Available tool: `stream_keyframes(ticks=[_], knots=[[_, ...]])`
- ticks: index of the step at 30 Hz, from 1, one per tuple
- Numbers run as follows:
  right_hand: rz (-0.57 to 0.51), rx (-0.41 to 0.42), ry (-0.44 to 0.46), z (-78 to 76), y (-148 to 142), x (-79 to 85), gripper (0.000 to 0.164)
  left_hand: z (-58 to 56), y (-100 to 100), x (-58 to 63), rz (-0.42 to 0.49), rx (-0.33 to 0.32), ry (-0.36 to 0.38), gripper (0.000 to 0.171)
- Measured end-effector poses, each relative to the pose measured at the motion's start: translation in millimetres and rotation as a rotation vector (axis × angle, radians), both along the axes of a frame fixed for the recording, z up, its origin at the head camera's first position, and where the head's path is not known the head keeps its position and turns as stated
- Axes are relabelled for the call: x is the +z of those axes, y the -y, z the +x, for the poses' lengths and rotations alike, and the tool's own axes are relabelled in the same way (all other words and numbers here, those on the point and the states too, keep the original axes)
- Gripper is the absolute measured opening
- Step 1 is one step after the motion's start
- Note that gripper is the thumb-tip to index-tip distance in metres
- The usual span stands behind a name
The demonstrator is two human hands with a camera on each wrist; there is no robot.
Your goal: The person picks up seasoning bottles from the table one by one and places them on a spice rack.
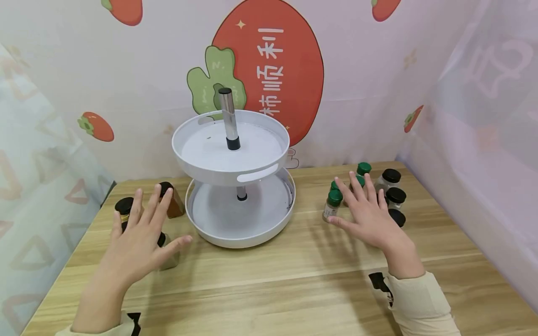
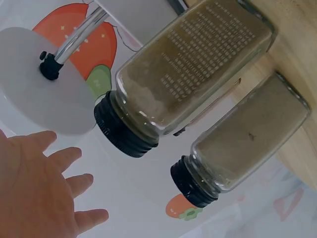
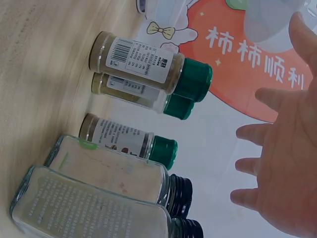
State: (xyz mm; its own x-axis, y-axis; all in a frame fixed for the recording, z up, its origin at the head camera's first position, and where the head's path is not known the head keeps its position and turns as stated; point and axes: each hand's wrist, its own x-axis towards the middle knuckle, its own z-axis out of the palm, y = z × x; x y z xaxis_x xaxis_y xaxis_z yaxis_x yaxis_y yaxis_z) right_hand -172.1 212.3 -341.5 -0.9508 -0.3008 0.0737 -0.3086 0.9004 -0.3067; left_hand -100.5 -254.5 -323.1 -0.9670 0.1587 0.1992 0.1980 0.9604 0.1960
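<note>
My left hand (image 1: 138,245), fingers spread, hovers over several black-capped spice jars on the table's left side. One jar with reddish-brown contents (image 1: 174,205) stands beyond its fingertips. In the left wrist view, two square glass jars of brownish powder (image 2: 198,64) stand beside the hand. On the right, my right hand (image 1: 371,221) is spread in the same way above green-capped spice bottles (image 1: 332,205) and black-capped jars (image 1: 395,196). Neither hand holds anything. Between the hands stands a white two-tier round tray (image 1: 239,240) with a metal post (image 1: 228,114).
The wooden table (image 1: 260,298) runs up to a fabric backdrop (image 1: 147,70) printed with persimmons. Fabric also hangs along the left and right sides. The upper tier (image 1: 210,175) overhangs the lower one, with a slot handle in its rim.
</note>
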Motion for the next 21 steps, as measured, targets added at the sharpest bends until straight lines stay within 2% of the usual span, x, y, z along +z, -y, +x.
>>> stream_keyframes(ticks=[13, 21], knots=[[-0.072, -0.011, -0.027, 1.2, -15, 6.7, 0.091, -6.3, -4, 24.5, -0.022, -0.031, -0.142, 0.102], [-0.142, -0.001, -0.057, 1.4, -36, 8.1, 0.090, -12.6, -16, 38.2, -0.014, -0.088, -0.225, 0.097]])
